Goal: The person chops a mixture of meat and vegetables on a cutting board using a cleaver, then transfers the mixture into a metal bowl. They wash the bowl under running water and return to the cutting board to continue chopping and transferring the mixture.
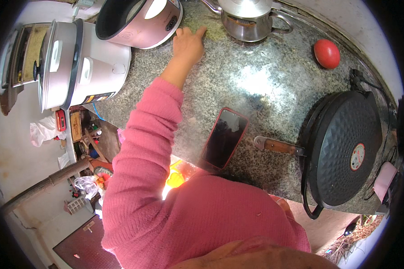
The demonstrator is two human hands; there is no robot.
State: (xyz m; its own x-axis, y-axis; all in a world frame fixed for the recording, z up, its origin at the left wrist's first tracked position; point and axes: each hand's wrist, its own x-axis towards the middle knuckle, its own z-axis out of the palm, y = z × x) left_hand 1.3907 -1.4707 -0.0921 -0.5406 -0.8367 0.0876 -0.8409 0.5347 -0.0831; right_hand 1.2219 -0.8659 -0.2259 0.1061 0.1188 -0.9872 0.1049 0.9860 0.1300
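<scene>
My left hand (188,46) rests palm down on the speckled stone counter (220,85), thumb stretched out and nothing seen in its grip. Its fingertips are close beside the base of a pink rice cooker (148,28), whose dark inside shows from above; whether they touch it I cannot tell. A steel kettle (246,28) with a lid stands just to the right of the hand. Of my right hand (283,205), only what looks like a small part shows below the counter's front edge; its fingers are hidden.
A large white lidded electric pot (87,67) stands at the left. On the counter lie a dark phone with a red edge (225,138), a wooden-handled knife (278,145) and a round red object (327,54). A black round electric griddle (345,148) with a cord fills the right.
</scene>
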